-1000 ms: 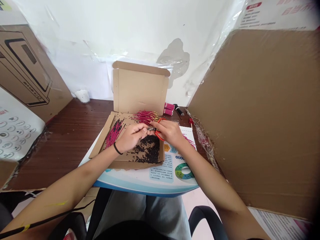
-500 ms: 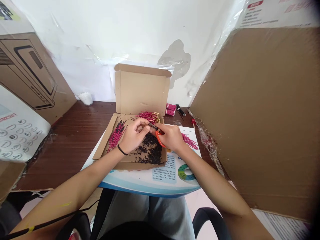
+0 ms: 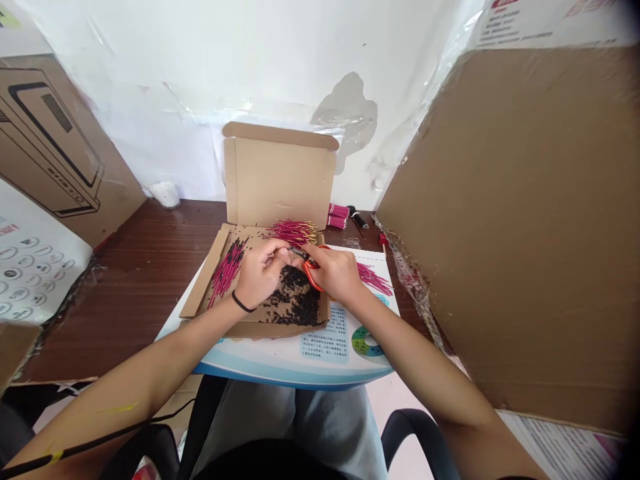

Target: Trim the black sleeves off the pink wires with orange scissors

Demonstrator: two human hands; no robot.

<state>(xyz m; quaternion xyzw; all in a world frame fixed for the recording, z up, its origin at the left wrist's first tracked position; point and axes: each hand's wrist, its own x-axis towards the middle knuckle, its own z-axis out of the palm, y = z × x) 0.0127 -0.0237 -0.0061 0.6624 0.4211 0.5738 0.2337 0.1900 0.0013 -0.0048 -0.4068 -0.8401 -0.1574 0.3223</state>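
Observation:
My right hand (image 3: 339, 272) grips orange-handled scissors (image 3: 313, 276), their short dark blades pointing left at my left fingertips. My left hand (image 3: 261, 272), a black band on its wrist, is closed in a pinch; what lies between finger and thumb is too small to make out. Both hands are above an open cardboard box (image 3: 203, 280). Inside it, pink wires with black ends (image 3: 227, 270) lie at the left. A bundle of pink wires with yellowish tips (image 3: 295, 232) lies at the back. Many small black cut pieces (image 3: 304, 305) cover the box floor at the front right.
More pink wires (image 3: 375, 279) lie on the printed white board (image 3: 230, 363) to the right. Tied pink bundles (image 3: 338, 216) and a black bundle (image 3: 358, 219) stand behind. A white cup (image 3: 166, 194) is at the back left. Large cartons (image 3: 530, 227) flank the brown table (image 3: 145, 267).
The scissors and my left fingertips have come slightly apart, and the blades now show more between them. The whole view has shifted a little.

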